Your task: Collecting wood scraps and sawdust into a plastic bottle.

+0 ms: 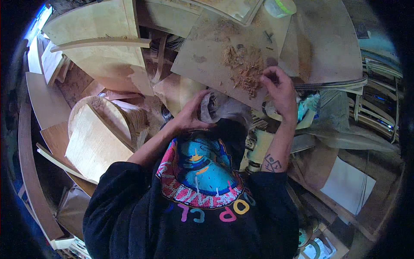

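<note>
My left hand [192, 115] is curled round the edge of a crumpled, pale grey bag-like piece [233, 108], close in front of my body. That piece has a dark opening beside my fingers; whether it is cloth or plastic I cannot tell. My right hand [280, 87] is closed, with thumb and fingertips brought together at the right edge of a heap of orange-brown sawdust [242, 64]. Anything between those fingertips is too small to make out. The sawdust lies on a flat pale board [202, 47].
Large plywood panels [101, 64] lie at the left, near a stack of round-edged wooden pieces [101, 125]. A translucent tub with a yellow-green band [280, 7] stands at the far edge. Stacked curved boards [379, 95] and a white sheet [348, 185] are at the right.
</note>
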The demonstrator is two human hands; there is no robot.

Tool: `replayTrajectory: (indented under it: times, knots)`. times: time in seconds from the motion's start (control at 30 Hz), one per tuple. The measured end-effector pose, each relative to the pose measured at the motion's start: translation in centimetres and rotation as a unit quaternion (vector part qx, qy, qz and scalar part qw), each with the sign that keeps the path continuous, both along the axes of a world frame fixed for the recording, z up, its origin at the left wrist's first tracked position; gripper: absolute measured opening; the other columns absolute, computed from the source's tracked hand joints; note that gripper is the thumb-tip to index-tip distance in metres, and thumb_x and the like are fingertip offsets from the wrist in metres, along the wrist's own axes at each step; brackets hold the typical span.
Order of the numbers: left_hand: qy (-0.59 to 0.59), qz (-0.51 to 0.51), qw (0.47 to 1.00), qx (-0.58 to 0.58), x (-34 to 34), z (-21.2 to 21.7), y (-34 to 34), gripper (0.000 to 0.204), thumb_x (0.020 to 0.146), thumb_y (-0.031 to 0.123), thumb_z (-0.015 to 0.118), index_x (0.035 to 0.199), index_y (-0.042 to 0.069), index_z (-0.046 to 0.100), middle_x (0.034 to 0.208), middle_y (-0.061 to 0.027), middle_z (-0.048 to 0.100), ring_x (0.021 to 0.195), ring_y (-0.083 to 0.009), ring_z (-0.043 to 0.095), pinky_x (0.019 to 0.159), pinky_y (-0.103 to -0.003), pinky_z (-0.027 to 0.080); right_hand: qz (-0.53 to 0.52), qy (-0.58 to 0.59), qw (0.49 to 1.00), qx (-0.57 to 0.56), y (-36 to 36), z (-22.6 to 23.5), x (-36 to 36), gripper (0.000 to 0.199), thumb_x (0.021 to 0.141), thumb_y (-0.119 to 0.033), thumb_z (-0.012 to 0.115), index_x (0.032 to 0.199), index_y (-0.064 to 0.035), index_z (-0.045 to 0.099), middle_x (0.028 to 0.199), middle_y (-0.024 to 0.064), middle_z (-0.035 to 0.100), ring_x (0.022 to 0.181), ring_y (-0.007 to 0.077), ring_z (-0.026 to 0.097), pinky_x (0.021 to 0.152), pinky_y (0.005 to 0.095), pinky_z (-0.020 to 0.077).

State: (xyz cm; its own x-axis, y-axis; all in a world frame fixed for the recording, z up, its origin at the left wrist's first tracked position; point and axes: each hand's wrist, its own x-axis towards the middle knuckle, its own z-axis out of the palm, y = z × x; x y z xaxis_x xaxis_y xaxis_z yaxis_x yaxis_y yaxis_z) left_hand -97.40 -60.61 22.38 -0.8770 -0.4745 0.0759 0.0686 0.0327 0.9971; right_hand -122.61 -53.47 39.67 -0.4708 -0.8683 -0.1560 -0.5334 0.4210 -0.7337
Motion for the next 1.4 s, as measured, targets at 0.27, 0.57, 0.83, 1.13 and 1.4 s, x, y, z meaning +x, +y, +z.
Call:
replayTrajectory:
  times: [0.27, 0.57, 0.83, 1.13, 1.4]
  knots:
    - [0.015, 0.003, 1.0, -0.023, 0.1, -1.1, -0.3, 0.104, 0.056, 0.028, 0.087, 0.139, 0.001, 0.03, 0.13, -0.0168, 0.045, 0.123, -0.0275, 0.044, 0.104, -0.038, 0.036, 0.012, 0.195, 0.981, -0.004, 1.0, -0.2, 0.7, 0.022, 0.083, -0.007, 0.065, 0.105, -0.003, 0.066, 0.094, 0.0102, 0.065, 0.083, 0.0166, 0.06, 0.073, 0.0274, 0.0469]
    - [0.029, -0.005, 0.999, 0.018, 0.0, -1.0, -0.5, 0.104, 0.056, 0.03, 0.087, 0.139, 0.002, 0.03, 0.13, -0.0171, 0.045, 0.124, -0.0296, 0.043, 0.105, -0.039, 0.034, -0.02, 0.063, 0.996, 0.066, 2.3, 0.5, 4.9, 0.024, 0.082, -0.013, 0.066, 0.101, 0.0003, 0.061, 0.104, 0.0141, 0.06, 0.082, 0.0247, 0.062, 0.074, 0.0341, 0.0493]
    - [0.0, -0.003, 1.0, -0.018, 0.0, 0.1, -0.7, 0.102, 0.057, 0.031, 0.086, 0.138, 0.002, 0.032, 0.132, -0.0182, 0.043, 0.124, -0.0301, 0.043, 0.104, -0.039, 0.035, -0.046, 0.006, 0.998, 0.037, 2.0, -0.6, 3.9, 0.017, 0.083, -0.01, 0.064, 0.097, -0.0003, 0.059, 0.095, 0.0119, 0.059, 0.077, 0.0203, 0.059, 0.071, 0.0321, 0.0482]
    - [0.005, 0.001, 0.999, -0.046, 0.1, -0.2, -0.8, 0.106, 0.056, 0.033, 0.087, 0.139, 0.002, 0.03, 0.132, -0.0185, 0.043, 0.124, -0.0313, 0.043, 0.105, -0.039, 0.035, -0.021, 0.018, 1.0, 0.013, 2.7, -1.3, 3.1, 0.014, 0.082, -0.005, 0.065, 0.093, -0.0009, 0.058, 0.086, 0.0059, 0.06, 0.077, 0.0131, 0.057, 0.072, 0.0279, 0.0473]
    - [0.001, 0.0, 1.0, -0.019, 0.1, -1.4, -0.3, 0.107, 0.056, 0.033, 0.087, 0.14, 0.002, 0.029, 0.133, -0.0181, 0.042, 0.125, -0.0311, 0.042, 0.105, -0.039, 0.034, -0.105, 0.01, 0.994, -0.034, 2.5, -1.7, 1.5, 0.018, 0.084, -0.009, 0.064, 0.101, -0.0015, 0.061, 0.088, 0.0101, 0.063, 0.079, 0.0187, 0.06, 0.073, 0.0313, 0.0485]
